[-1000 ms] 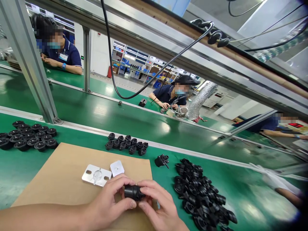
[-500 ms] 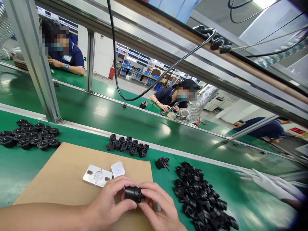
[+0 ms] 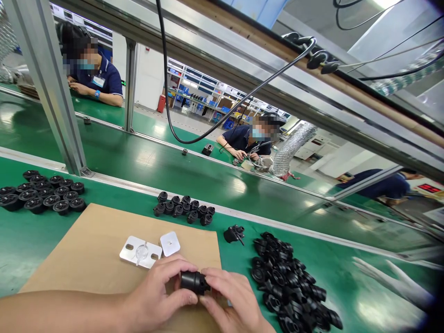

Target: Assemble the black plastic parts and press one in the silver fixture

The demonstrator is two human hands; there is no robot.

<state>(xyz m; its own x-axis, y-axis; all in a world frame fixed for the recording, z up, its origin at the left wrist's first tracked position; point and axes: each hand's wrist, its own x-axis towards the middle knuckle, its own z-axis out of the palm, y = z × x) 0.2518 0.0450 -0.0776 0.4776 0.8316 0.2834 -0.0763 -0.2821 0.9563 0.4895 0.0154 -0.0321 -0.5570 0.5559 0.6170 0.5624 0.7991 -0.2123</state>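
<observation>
My left hand grips the left end of a black cylindrical part between thumb and fingers. At its other end, the fingertips of my right hand close on the part from above and below. Both hands are over the brown cardboard sheet. Just beyond them lie a silver metal plate with two slots and a round recess and a smaller square metal block, side by side on the cardboard.
Black round parts stand at the left, small black parts behind the cardboard. A black part sits beside a heap on the right. A co-worker's gloved hand is at far right. A metal post rises at left.
The black part has turned slightly between my hands, and my right hand's fingers have shifted on it. The gloved hand at the far right has moved right, its fingers more spread.
</observation>
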